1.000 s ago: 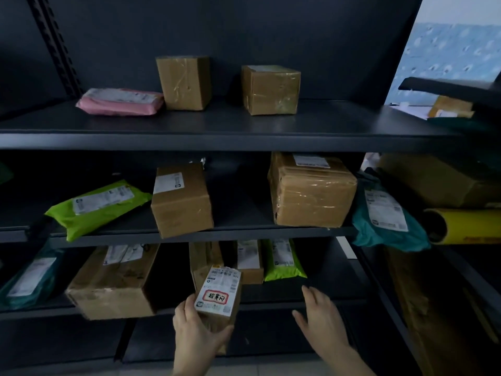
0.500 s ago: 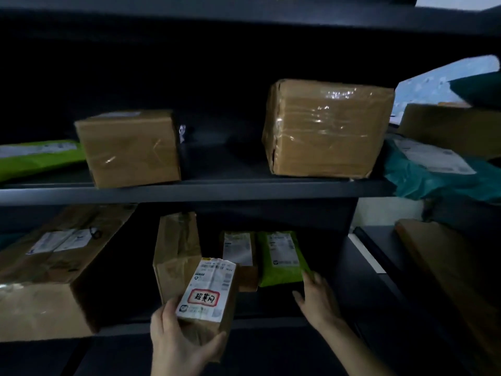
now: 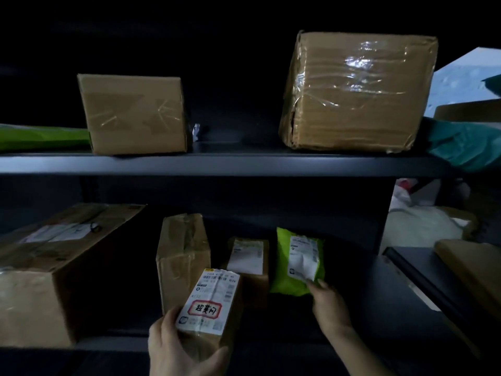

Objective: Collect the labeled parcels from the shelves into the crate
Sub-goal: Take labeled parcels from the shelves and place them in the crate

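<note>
The left hand [image 3: 179, 346] grips a small brown cardboard parcel [image 3: 217, 332] from below, in front of the dark metal lower shelf [image 3: 366, 294], fingers curled round its left side and thumb under its near end. Its white shipping label [image 3: 210, 302] carries barcodes and 3 black handwritten characters in a red frame; the small print is too blurred to read.

The right hand [image 3: 329, 305] reaches to the lime-green plastic mailer [image 3: 287, 280], which stands on the lower shelf. Its fingertips touch the mailer's near right corner by a white label, but I cannot tell if they pinch it.

Left of the mailer stands a small brown box with a white label [image 3: 248, 261], then a tall taped brown box [image 3: 184, 256], and at the shelf's left end 1 large brown carton [image 3: 54, 280] labelled on top.

On the upper shelf [image 3: 244, 164] sit a plain brown box [image 3: 132, 115] and a larger tape-wrapped brown box [image 3: 357, 93]. A green mailer [image 3: 40, 137] lies at its left end and a teal plastic bag [image 3: 461, 142] at its right end.
</note>
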The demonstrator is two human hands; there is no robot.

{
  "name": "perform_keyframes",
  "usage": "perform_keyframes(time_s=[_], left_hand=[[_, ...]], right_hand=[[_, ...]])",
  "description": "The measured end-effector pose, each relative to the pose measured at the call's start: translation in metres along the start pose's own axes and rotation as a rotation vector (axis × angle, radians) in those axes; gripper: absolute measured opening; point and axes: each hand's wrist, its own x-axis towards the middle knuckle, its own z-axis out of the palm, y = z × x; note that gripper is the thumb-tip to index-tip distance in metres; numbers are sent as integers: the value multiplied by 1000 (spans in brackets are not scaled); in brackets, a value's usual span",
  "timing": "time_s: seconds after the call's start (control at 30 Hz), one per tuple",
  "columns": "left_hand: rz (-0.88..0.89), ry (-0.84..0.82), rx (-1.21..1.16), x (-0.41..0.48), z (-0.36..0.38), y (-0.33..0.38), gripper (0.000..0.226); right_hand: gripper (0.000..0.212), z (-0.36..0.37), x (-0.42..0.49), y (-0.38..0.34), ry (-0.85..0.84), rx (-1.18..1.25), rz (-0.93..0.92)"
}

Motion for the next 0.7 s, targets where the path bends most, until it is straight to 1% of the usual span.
perform_keyframes(time_s=[0.07,0.1,0.2,0.3,0.37,0.4,0.43,0.5,0.53,0.63,0.7], left_hand=[[2,1,17,5,1,-2,138],[-3,-5,28,6,1,-3,138],[-20,-24,37,10,3,-6,137],[-3,-26,30,11,2,-6,135],[-13,-38,25,12,2,-6,130],[-20,-35,25,12,2,-6,124],[-18,-29,22,11,2,-6,118],[-13,-46,15,10,2,-6,121],[-11,-57,8,9,0,-5,125],[-11,-13,-40,5,-4,-5,134],[-27,1,-57,6,-8,-7,132]], right_hand=[[50,-2,-4,3,-30,2,-21],[47,-4,-6,5,-38,16,-25],[47,-11,-14,17,23,2,-32],[45,-19,-31,30,18,-31,-13],[47,-26,-41,37,49,-46,22],[47,-28,-46,40,65,-59,28],[45,-31,-50,42,66,-81,30],[42,-39,-56,40,36,-132,68],[42,-45,-58,34,33,-146,89],[60,-58,-55,3,95,-86,100],[60,-62,-47,-29,147,-7,32]])
